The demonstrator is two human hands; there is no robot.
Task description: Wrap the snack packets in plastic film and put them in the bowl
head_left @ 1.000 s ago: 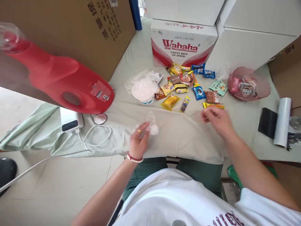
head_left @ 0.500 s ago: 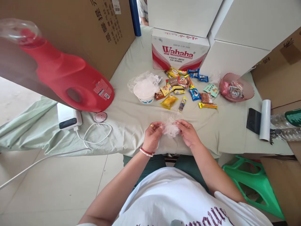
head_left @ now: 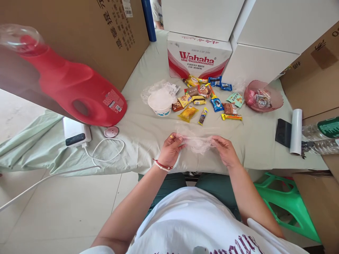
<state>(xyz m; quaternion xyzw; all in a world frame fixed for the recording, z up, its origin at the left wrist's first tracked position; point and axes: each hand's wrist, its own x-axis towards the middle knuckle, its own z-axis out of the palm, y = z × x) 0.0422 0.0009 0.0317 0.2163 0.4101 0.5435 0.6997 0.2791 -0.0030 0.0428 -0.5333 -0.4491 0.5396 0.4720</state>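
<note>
My left hand [head_left: 170, 149] and my right hand [head_left: 224, 151] each pinch one end of a thin clear plastic bag [head_left: 197, 143], stretched between them just above the near edge of the pale green cloth [head_left: 148, 134]. Both hands are closed on the film. Beyond them lies a scatter of several small snack packets [head_left: 205, 100]. A white bowl [head_left: 159, 104] lined with clear plastic stands left of the packets.
A big red jug [head_left: 69, 91] lies at the left by a white power bank [head_left: 75, 131] and its cable. A Wahaha carton [head_left: 197, 56] and white boxes stand behind. A pink bowl [head_left: 262, 97], a white roll [head_left: 296, 131] and a green stool [head_left: 286, 203] are at the right.
My right hand came in from the right and took hold of the crumpled bag in my left hand. Both hands have since pulled apart, spreading the bag out.
</note>
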